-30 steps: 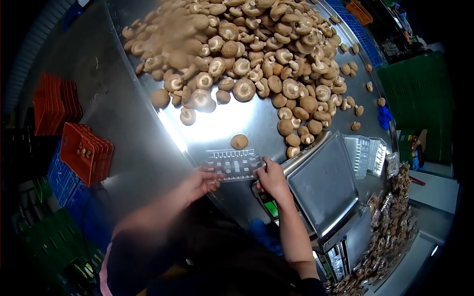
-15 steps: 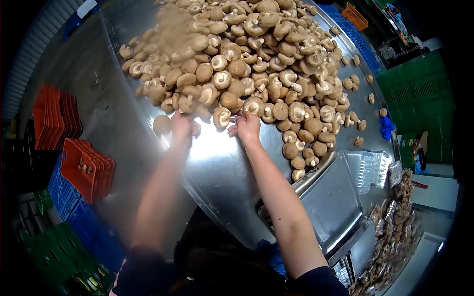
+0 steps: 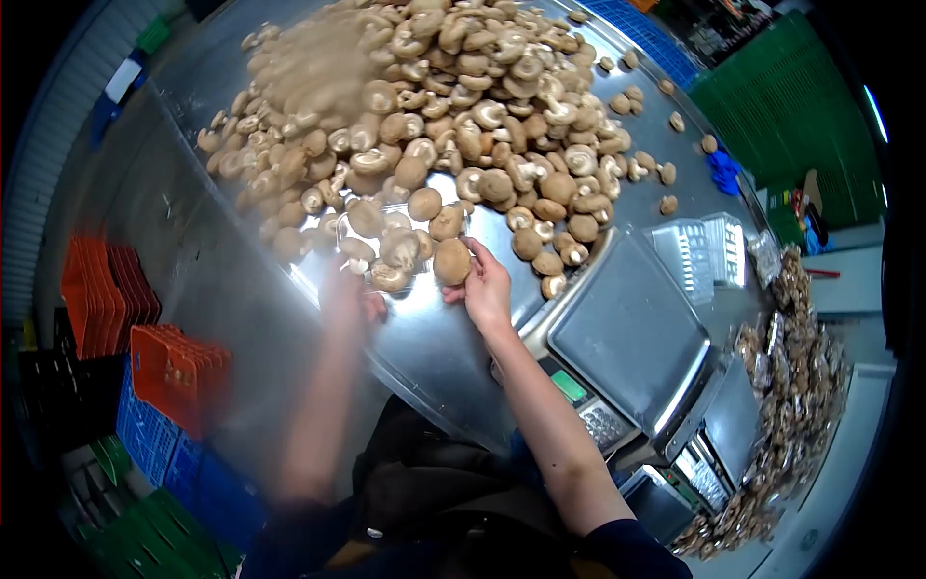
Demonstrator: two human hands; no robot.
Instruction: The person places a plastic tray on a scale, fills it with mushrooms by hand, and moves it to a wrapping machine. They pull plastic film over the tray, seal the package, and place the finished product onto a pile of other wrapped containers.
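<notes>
Near the table's front edge lies a clear plastic tray (image 3: 340, 232) with several brown shiitake mushrooms (image 3: 398, 248) in and around it. My right hand (image 3: 487, 285) is at the tray's near right corner, thumb and fingers closed about a round-capped mushroom (image 3: 452, 261). On the other side my left hand (image 3: 352, 301), smeared by motion, is by the tray's near left corner, close to a pale mushroom (image 3: 356, 250). Its fingers are too blurred to read. A large heap of mushrooms (image 3: 473, 87) rises just behind the tray on the steel table (image 3: 424, 333).
At my right stands a weighing scale (image 3: 632, 333), with clear empty trays (image 3: 699, 246) behind it. Bagged mushrooms (image 3: 786, 386) pile up further right. Red crates (image 3: 178, 381) and blue crates (image 3: 207, 478) stand on the left. A blue glove (image 3: 723, 172) lies at the far right edge.
Both hands have moved back from the heap towards my body. The tray with mushrooms now shows in front of the heap. The view has shifted, bringing the scale further in.
</notes>
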